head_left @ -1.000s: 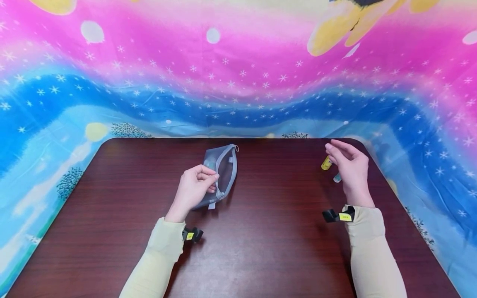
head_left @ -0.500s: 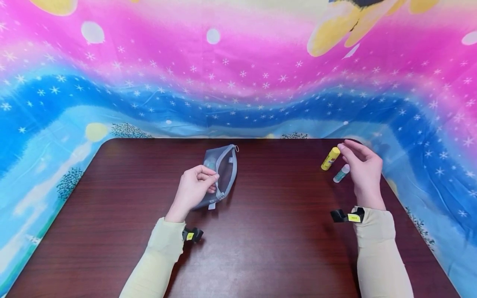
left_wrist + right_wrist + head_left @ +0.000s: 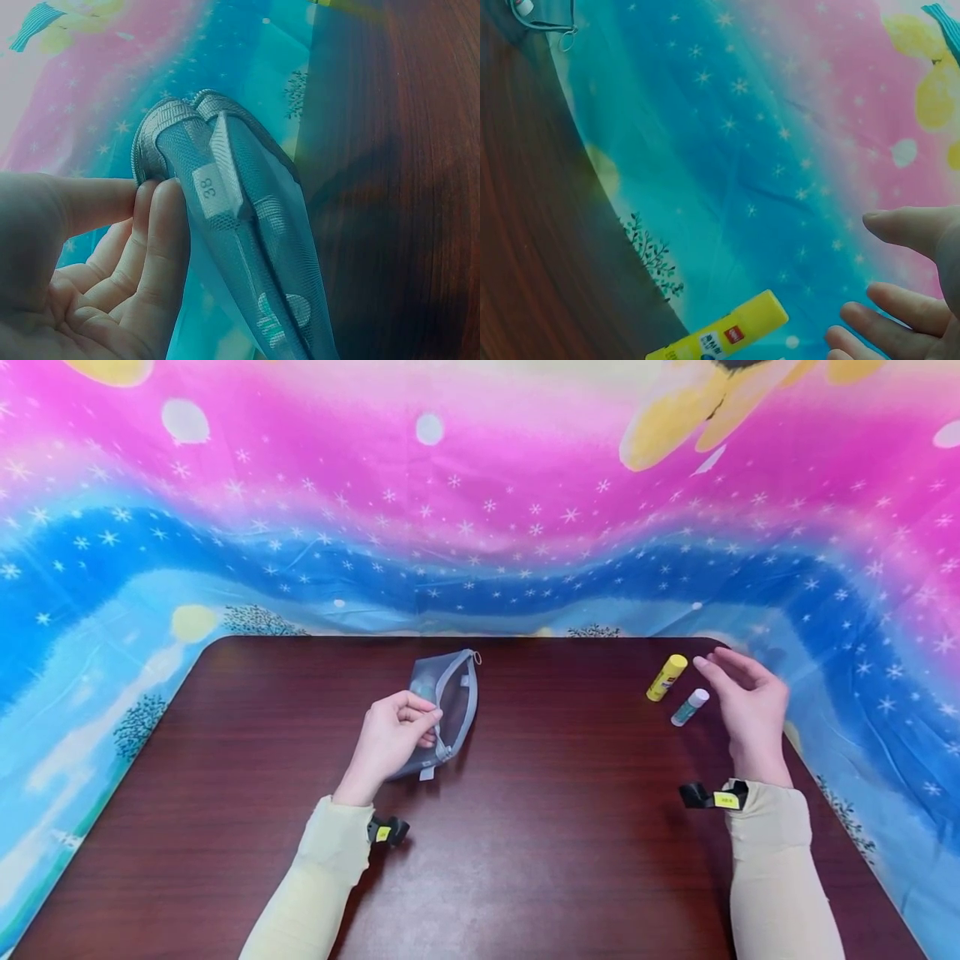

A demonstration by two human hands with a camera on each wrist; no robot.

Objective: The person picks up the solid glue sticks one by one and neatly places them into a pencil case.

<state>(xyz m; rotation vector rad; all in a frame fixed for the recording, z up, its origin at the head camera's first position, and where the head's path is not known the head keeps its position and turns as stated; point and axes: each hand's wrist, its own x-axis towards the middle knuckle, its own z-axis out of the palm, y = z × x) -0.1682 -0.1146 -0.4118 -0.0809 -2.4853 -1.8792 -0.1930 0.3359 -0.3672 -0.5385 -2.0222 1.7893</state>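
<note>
Table (image 3: 555, 827), right hand (image 3: 752, 714) now farther right

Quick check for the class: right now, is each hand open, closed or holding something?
Left hand: holding the gray mesh pouch, pinching its edge.
Right hand: open, holding nothing, near the yellow glue stick.

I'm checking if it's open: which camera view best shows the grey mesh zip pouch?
The head view: the pouch shows nearly whole, its mouth gaping, though the left hand covers part. The left wrist view shows its end close up, bottom cut off; the right wrist view catches only a corner and a small ring.
</note>
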